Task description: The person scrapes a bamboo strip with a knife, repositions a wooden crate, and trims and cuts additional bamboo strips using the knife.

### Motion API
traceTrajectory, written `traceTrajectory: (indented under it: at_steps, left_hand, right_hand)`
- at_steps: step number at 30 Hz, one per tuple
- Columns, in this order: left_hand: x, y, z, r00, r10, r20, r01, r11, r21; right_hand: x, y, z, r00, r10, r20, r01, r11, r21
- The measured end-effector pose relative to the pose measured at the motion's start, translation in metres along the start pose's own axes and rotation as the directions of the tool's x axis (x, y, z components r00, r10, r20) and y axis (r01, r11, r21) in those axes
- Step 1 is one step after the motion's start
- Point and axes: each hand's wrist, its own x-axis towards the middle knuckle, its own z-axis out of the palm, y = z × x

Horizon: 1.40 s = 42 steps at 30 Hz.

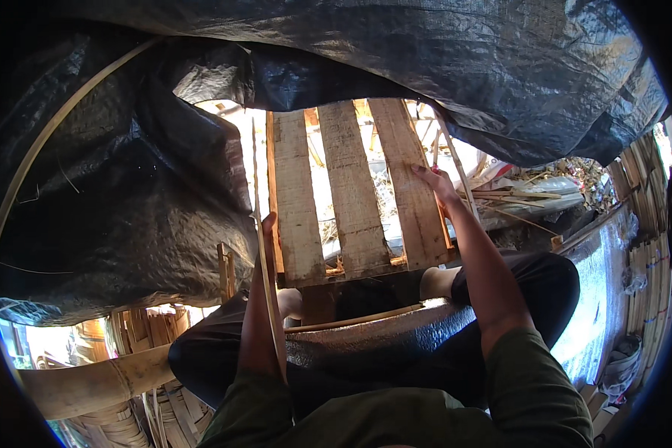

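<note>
A slatted wooden panel (351, 187) of three pale boards stands in front of me, above my bare feet. My left hand (267, 226) is at its left side, closed and mostly hidden. A long thin bamboo strip (257, 164) runs through or right against that hand and down along my left forearm. On the right, my right hand (437, 184) grips the panel's outer board, thumb laid on the wood and the other fingers largely out of sight. Something small and red shows beside it, too little to name. Another thin strip (458, 160) passes behind my right wrist.
Dark plastic sheeting (500, 67) hangs overhead and to the left, with a curved bamboo strip (45, 131) across it. A thick bamboo pole (97, 384) lies at lower left. Bundled bamboo slats (649, 299) and silvery sheeting (593, 291) flank me at right, near loose sticks (519, 196).
</note>
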Motion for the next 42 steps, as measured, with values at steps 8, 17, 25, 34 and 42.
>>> traceTrajectory:
  at_steps: [8, 17, 25, 34, 42]
  left_hand:
    - [0.0, 0.01, -0.019, 0.995, -0.06, -0.081, 0.071, 0.987, 0.141]
    - [-0.014, 0.03, -0.044, 0.929, -0.267, -0.255, 0.338, 0.894, 0.294]
    - [-0.027, 0.036, -0.013, 0.943, -0.284, -0.176, 0.325, 0.903, 0.282]
    - [-0.064, 0.063, -0.002, 0.871, -0.26, -0.417, 0.437, 0.799, 0.414]
    - [-0.098, 0.081, 0.065, 0.835, -0.173, -0.523, 0.55, 0.308, 0.776]
  right_hand:
    - [0.008, -0.003, -0.002, 0.974, 0.198, -0.109, -0.191, 0.979, 0.07]
    - [-0.018, -0.045, 0.022, 0.955, 0.295, 0.041, -0.298, 0.948, 0.114]
    - [-0.023, -0.048, 0.019, 0.944, 0.311, -0.111, -0.321, 0.943, -0.091]
    - [-0.031, -0.064, 0.02, 0.941, 0.335, -0.043, -0.338, 0.931, -0.14]
    - [-0.038, -0.063, 0.019, 0.943, 0.301, -0.141, -0.323, 0.93, -0.175]
